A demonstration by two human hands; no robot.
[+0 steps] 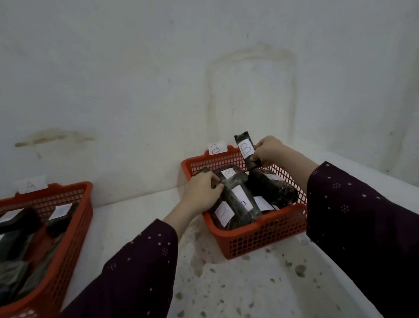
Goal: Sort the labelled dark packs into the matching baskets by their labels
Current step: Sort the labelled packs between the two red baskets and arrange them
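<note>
Our right hand (269, 151) pinches a small B pack (246, 153) upright over the B basket (260, 235), near the back edge of the bench (240, 295). Our left hand (202, 192) curls its fingers on a second pack (232, 184) inside. The A basket (66, 247) is cut off at left.

We record a long dark-plum fabric left sleeve (128, 280) and matching right sleeve (361, 221), speckled with small pale dots and dot clusters; cuffs loose.

The A basket (75, 229) runs off your left edge, its labels (8, 216) blurred. Your left hand (203, 192) half-covers one pack (231, 183).
</note>
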